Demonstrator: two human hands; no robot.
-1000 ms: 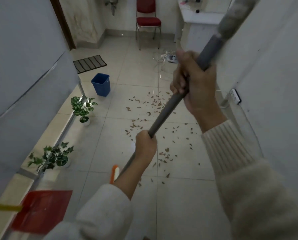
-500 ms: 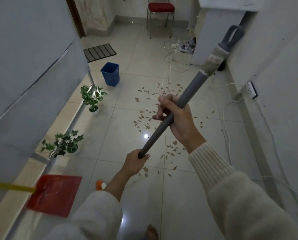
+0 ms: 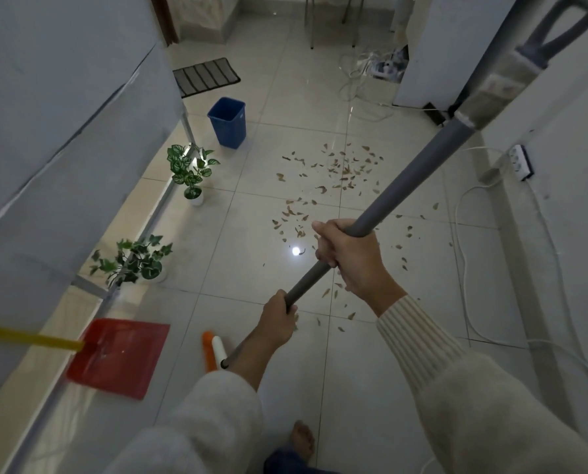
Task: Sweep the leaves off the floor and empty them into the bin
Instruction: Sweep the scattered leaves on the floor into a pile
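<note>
Both hands grip a grey broom handle (image 3: 419,172) that slants from upper right down to lower left. My right hand (image 3: 349,256) holds it mid-shaft; my left hand (image 3: 279,318) holds it lower down. The broom's orange and white head (image 3: 214,350) rests on the tiles near my left forearm, partly hidden by it. Dry brown leaves (image 3: 333,189) lie scattered over the glossy tiles ahead of my hands. A blue bin (image 3: 227,122) stands upright beyond the leaves at the left. A red dustpan (image 3: 118,359) with a yellow handle lies on the floor at lower left.
Two small potted plants (image 3: 190,172) (image 3: 135,261) stand along the left wall base. White cables (image 3: 470,268) trail along the right wall from a socket strip (image 3: 521,162). A doormat (image 3: 205,77) and chair legs are farther back. My bare foot (image 3: 303,439) shows at the bottom.
The view tilted downward. My right hand has dropped lower along the handle toward my left hand, and the broom's head has come more into sight by my left forearm.
</note>
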